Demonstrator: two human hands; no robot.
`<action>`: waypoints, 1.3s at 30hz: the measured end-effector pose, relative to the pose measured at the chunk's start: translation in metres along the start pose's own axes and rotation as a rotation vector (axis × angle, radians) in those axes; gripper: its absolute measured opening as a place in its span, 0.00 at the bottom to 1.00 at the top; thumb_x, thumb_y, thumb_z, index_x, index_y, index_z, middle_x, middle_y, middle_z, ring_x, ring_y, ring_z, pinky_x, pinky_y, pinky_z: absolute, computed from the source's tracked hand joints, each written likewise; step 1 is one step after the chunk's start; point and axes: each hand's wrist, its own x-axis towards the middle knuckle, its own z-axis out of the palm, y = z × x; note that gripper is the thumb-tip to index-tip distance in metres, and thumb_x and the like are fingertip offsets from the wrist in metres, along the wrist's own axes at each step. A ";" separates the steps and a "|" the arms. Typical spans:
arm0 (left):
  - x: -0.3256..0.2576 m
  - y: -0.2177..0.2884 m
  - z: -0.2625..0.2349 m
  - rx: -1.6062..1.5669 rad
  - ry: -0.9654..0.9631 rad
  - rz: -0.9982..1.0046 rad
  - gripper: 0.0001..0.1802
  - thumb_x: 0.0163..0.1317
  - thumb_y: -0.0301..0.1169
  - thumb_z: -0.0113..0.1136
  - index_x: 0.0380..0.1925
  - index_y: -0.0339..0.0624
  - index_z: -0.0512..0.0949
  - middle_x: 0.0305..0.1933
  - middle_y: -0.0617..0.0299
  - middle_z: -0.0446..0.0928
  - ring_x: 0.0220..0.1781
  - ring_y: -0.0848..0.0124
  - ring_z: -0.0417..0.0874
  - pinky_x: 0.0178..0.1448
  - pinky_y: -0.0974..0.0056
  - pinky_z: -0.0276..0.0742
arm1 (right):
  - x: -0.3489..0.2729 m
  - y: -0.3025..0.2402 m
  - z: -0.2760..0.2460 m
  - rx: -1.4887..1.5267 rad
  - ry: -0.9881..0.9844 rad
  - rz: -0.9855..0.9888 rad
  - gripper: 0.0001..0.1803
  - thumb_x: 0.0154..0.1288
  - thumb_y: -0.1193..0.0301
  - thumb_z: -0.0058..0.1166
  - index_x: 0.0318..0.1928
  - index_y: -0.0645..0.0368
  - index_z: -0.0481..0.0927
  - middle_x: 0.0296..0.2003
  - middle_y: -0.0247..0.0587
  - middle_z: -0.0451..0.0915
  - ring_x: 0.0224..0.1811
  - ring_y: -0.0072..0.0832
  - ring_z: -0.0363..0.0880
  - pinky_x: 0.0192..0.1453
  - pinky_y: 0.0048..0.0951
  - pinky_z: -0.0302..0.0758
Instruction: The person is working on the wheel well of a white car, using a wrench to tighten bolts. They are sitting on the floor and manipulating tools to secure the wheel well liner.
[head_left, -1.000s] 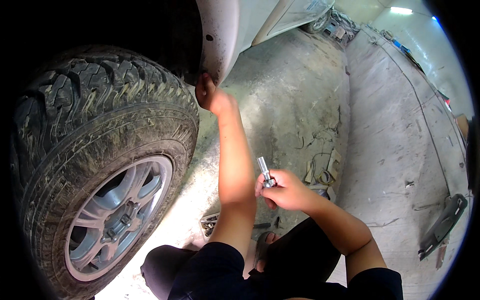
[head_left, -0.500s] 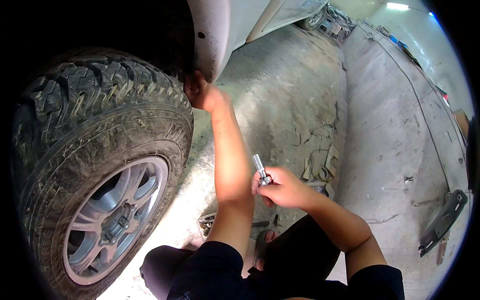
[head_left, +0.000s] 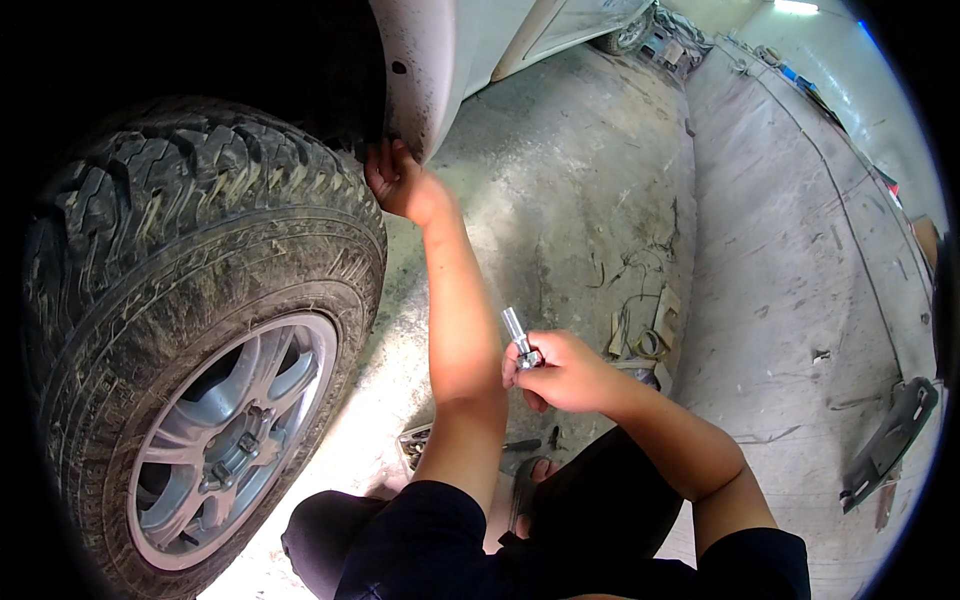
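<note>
The right hand (head_left: 562, 372) grips a silver socket tool (head_left: 514, 326); a white fender (head_left: 425, 60) is above the left hand's (head_left: 406, 188) fingers (head_left: 401, 160), a tyre (head_left: 240, 245) beside them.

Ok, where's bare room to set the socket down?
Widest bare patch: the floor right of the left hand, between car and wall. Crowded: nearer the foot, with scraps by the wall and a case. Tight: around that hand, by the near tyre.
</note>
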 end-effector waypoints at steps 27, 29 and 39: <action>0.001 -0.003 0.005 -0.045 0.068 -0.012 0.25 0.58 0.18 0.65 0.55 0.30 0.69 0.47 0.49 0.79 0.48 0.63 0.80 0.58 0.59 0.76 | -0.003 -0.001 -0.009 -0.003 0.009 0.031 0.07 0.57 0.83 0.45 0.36 0.66 0.75 0.29 0.41 0.79 0.20 0.26 0.78 0.23 0.30 0.73; 0.003 -0.007 0.004 -0.019 0.059 0.023 0.25 0.59 0.18 0.65 0.56 0.29 0.69 0.49 0.47 0.79 0.49 0.62 0.81 0.58 0.59 0.76 | -0.003 -0.001 -0.010 -0.012 0.002 0.022 0.06 0.57 0.83 0.45 0.35 0.66 0.75 0.29 0.41 0.78 0.19 0.26 0.78 0.23 0.29 0.73; 0.007 -0.009 -0.007 0.113 -0.054 0.146 0.21 0.64 0.21 0.60 0.56 0.29 0.70 0.53 0.48 0.78 0.54 0.64 0.79 0.62 0.61 0.73 | -0.003 -0.001 -0.018 -0.101 0.020 0.007 0.04 0.64 0.78 0.52 0.40 0.64 0.76 0.28 0.38 0.80 0.23 0.24 0.80 0.28 0.26 0.75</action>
